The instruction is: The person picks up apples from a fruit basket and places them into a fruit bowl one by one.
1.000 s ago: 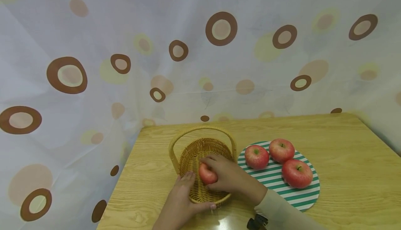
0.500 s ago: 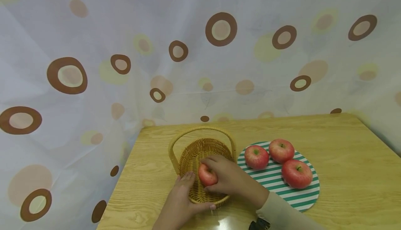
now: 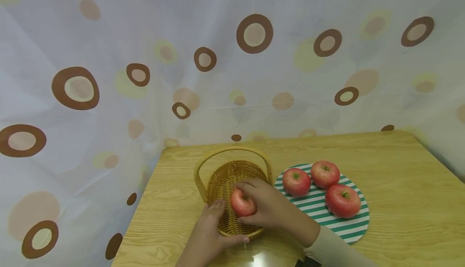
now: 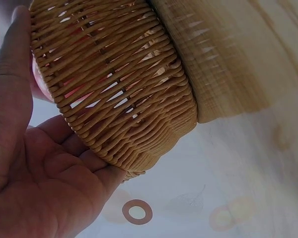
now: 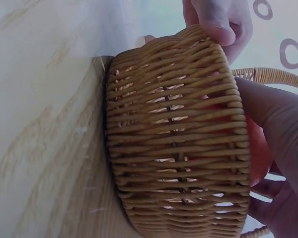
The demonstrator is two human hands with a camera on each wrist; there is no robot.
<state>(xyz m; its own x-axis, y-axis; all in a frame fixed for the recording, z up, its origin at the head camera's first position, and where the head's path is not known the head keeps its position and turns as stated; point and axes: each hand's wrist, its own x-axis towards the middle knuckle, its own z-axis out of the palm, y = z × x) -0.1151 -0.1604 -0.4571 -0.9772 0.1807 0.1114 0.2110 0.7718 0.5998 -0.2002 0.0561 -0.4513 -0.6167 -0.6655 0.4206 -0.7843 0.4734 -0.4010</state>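
A round wicker basket (image 3: pixel 237 166) with a tall arched handle stands on the table. My left hand (image 3: pixel 208 228) holds its near left rim, with the thumb along the front edge; in the left wrist view the fingers (image 4: pixel 97 166) lie over the woven rim. Inside the basket, my right hand (image 3: pixel 269 206) grips a red apple (image 3: pixel 242 203) between thumb and fingers. The right wrist view shows that apple (image 5: pixel 258 151) partly behind the basket wall (image 5: pixel 179 139). Whether the apple touches the basket floor, I cannot tell.
To the basket's right lies an oval mat (image 3: pixel 345 228) with green and white stripes. On it sit three red apples: one at left (image 3: pixel 296 182), another apple at the back (image 3: pixel 325 174), and a larger apple in front (image 3: pixel 343 201). A patterned curtain (image 3: pixel 225 81) hangs behind the wooden table (image 3: pixel 407 186).
The right hand and its apple have shifted slightly to the right inside the basket, and the apple has turned a little. The left hand keeps its place on the rim.
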